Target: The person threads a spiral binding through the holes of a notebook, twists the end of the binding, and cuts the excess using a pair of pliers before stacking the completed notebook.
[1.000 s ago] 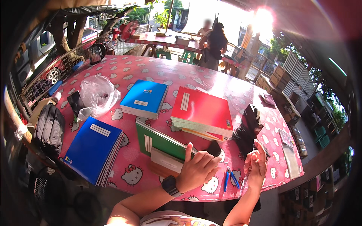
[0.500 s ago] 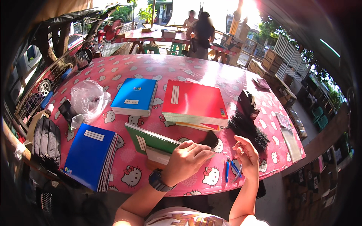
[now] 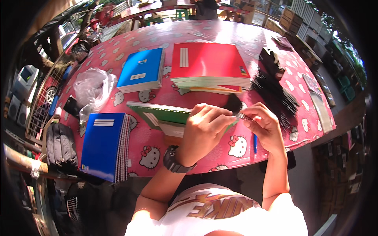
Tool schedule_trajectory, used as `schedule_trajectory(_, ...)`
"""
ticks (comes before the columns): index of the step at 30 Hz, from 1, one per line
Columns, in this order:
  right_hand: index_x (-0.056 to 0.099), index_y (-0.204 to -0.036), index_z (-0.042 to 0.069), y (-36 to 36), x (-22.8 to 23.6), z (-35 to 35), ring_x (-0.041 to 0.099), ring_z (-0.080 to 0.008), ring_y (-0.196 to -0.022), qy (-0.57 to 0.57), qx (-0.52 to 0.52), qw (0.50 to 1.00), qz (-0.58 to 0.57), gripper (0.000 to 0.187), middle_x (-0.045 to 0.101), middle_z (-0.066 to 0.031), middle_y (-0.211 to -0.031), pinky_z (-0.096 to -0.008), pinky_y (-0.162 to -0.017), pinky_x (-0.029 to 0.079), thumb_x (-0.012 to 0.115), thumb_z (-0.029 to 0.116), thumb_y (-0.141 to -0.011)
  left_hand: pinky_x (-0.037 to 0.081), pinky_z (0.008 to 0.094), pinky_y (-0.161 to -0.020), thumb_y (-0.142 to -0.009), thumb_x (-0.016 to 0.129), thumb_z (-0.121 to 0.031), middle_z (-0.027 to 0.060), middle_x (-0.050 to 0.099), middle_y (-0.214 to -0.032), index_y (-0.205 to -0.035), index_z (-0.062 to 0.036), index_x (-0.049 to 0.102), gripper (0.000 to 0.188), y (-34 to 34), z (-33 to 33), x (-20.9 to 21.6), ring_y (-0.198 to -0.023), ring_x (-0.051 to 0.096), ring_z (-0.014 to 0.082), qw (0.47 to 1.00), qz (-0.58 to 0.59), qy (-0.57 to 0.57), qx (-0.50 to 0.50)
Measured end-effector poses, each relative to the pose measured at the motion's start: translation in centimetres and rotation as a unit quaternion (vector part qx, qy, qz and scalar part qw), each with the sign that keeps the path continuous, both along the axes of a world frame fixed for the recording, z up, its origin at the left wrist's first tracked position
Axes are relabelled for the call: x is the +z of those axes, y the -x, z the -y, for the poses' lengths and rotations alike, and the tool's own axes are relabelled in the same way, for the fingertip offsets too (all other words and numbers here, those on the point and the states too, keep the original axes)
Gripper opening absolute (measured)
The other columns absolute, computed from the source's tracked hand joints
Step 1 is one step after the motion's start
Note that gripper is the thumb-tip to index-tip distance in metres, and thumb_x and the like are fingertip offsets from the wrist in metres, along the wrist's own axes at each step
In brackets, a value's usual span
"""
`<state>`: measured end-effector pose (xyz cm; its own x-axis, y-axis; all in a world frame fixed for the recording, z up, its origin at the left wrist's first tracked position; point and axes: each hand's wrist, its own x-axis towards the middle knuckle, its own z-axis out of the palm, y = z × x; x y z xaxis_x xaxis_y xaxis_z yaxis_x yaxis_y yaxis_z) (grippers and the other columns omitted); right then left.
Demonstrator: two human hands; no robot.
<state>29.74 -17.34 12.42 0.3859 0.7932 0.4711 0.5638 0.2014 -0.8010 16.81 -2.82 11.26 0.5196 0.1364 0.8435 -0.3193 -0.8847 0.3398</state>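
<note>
A green notebook (image 3: 165, 113) with holes along its upper edge stands tilted against a light wooden block (image 3: 172, 130). My left hand (image 3: 208, 128), wearing a black watch, is closed over the notebook's right end. Beside its fingertips, my right hand (image 3: 265, 124) pinches a short dark piece of spiral binding coil (image 3: 245, 117). The two hands' fingertips nearly meet there. Under my right hand lies a blue-handled tool (image 3: 255, 144), mostly hidden. A bunch of black binding coils (image 3: 275, 96) lies to the right.
Behind are stacks of red notebooks (image 3: 212, 61) and light blue notebooks (image 3: 141, 67). Dark blue notebooks (image 3: 103, 141) lie at the left, near a clear plastic bag (image 3: 92, 86) and a phone (image 3: 73, 107). A black box-like object (image 3: 271, 63) stands beyond the coils.
My right hand has moved left and up to meet my left fingertips, bringing the coil piece close to the notebook's right end. The view has tilted downward.
</note>
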Motion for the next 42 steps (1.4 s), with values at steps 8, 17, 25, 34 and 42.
schedule_trajectory(8,0.062,-0.096,0.001,-0.2,1.1,-0.8,0.058,-0.0141,-0.074,0.019,0.072,0.997,0.034,0.018,0.056,-0.0056,-0.083,-0.0263,-0.065,0.048,0.062,-0.004,-0.079,0.044,0.0317,-0.07,-0.07,0.07,-0.004,0.0011,0.065,-0.081,-0.082,-0.011,0.066,0.014,1.2,-0.7,0.1,-0.072,0.061,0.0184,1.0,-0.009,-0.006,0.021)
schedule_trajectory(17,0.061,-0.097,0.004,-0.8,2.7,-0.9,0.054,-0.0197,-0.071,0.087,0.144,0.978,0.119,0.017,0.053,-0.007,-0.078,-0.0303,-0.062,0.045,0.061,-0.002,-0.081,0.042,0.0301,-0.07,-0.068,0.073,-0.005,-0.0005,0.066,-0.082,-0.08,-0.0121,0.065,0.017,1.8,-0.5,-0.3,-0.073,0.061,0.0164,1.0,-0.013,-0.023,0.012)
schedule_trajectory(25,0.06,-0.105,0.005,-0.2,2.1,-0.5,0.055,-0.0218,-0.072,0.053,0.105,0.98,0.158,0.029,0.053,-0.008,-0.082,-0.0312,-0.062,0.045,0.062,-0.003,-0.078,0.039,0.0323,-0.071,-0.07,0.07,-0.006,-0.0015,0.063,-0.079,-0.08,-0.0128,0.06,0.016,1.2,0.1,-0.3,-0.074,0.06,0.017,0.999,-0.002,0.016,0.051)
schedule_trajectory(34,0.05,-0.121,0.007,1.0,3.8,0.2,0.06,-0.0217,-0.075,0.131,0.063,0.982,0.118,0.045,0.058,-0.0111,-0.088,-0.0322,-0.065,0.048,0.061,-0.002,-0.078,0.038,0.0346,-0.073,-0.07,0.068,-0.007,-0.0007,0.062,-0.081,-0.091,-0.0136,0.059,0.023,1.5,0.6,0.0,-0.077,0.059,0.0185,0.998,-0.034,0.006,0.052)
schedule_trajectory(42,0.049,-0.114,0.005,0.7,2.6,-0.2,0.061,-0.0179,-0.071,0.15,0.101,0.983,0.032,0.039,0.059,-0.0095,-0.08,-0.0298,-0.06,0.047,0.064,0.003,-0.078,0.037,0.0358,-0.075,-0.071,0.068,-0.011,0.0001,0.061,-0.084,-0.097,-0.0134,0.058,0.027,1.7,0.5,-0.2,-0.08,0.058,0.019,0.997,-0.053,-0.006,0.051)
